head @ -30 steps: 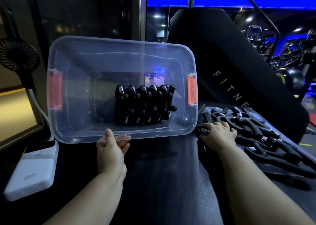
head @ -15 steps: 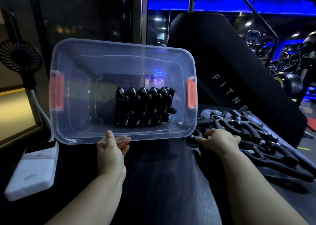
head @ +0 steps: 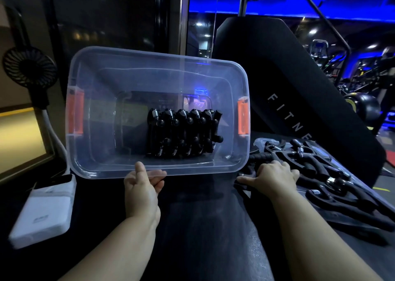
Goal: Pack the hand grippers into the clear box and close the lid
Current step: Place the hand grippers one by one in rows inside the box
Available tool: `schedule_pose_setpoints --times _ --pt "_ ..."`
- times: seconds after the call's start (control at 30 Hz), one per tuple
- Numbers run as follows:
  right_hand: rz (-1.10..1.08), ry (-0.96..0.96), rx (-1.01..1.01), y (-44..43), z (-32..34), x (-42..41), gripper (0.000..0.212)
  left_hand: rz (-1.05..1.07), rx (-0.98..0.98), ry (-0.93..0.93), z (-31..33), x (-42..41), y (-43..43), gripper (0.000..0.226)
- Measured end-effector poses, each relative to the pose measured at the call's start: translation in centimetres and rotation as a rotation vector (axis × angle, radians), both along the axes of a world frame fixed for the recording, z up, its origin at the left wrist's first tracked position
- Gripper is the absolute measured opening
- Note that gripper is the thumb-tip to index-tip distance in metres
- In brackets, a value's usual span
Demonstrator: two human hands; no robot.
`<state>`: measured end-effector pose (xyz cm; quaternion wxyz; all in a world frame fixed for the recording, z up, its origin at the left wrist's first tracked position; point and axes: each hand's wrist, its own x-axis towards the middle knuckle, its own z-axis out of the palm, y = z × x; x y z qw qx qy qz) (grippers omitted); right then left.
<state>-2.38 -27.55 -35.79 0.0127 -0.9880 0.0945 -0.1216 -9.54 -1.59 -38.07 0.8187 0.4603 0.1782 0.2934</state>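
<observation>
Black pad (head: 267, 67) reads "FITNE" beside clear box (head: 106, 77).

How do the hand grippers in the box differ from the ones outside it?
The boxed grippers sit packed in a tight row; the loose grippers lie spread out flat. The boxed ones go untouched; the right hand rests on the loose ones. Both are black with metal springs.

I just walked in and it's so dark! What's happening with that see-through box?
A person is filling the clear box. The left hand pinches its near rim, with the box tipped toward them; a row of hand grippers sits inside. The right hand rests on the loose grippers piled beside the box, on what looks like the lid. Whether it has grabbed one is unclear.
</observation>
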Motion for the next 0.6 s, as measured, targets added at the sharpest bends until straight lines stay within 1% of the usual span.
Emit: schedule_pose_setpoints --times 0.1,0.17,0.23,0.3,0.4,0.53,0.6 --pt "-0.007 0.013 0.050 0.3 -0.5 0.1 0.089 -0.002 -0.001 -0.004 0.0 -0.1 0.0 0.038" --pt "0.010 0.025 0.035 0.2 -0.8 0.4 0.092 0.003 0.000 -0.004 0.2 -0.3 -0.1 0.033" --pt "0.027 0.026 0.014 0.0 -0.9 0.5 0.092 0.017 -0.003 -0.003 0.4 -0.4 -0.2 0.026" --pt "0.042 0.037 0.019 -0.1 -0.8 0.5 0.094 0.025 0.007 -0.001 0.5 -0.4 -0.3 0.024" --pt "0.070 0.069 0.043 -0.4 -0.7 0.4 0.093 0.026 0.011 -0.003 0.4 -0.5 -0.4 0.023" --pt "0.089 0.128 0.056 -0.4 -0.2 -0.3 0.086 0.018 0.009 -0.007 0.3 -0.4 -0.2 0.026" --pt "0.091 0.159 0.046 -0.2 -0.1 -0.8 0.088 0.014 0.005 -0.008 0.3 -0.3 -0.2 0.027"
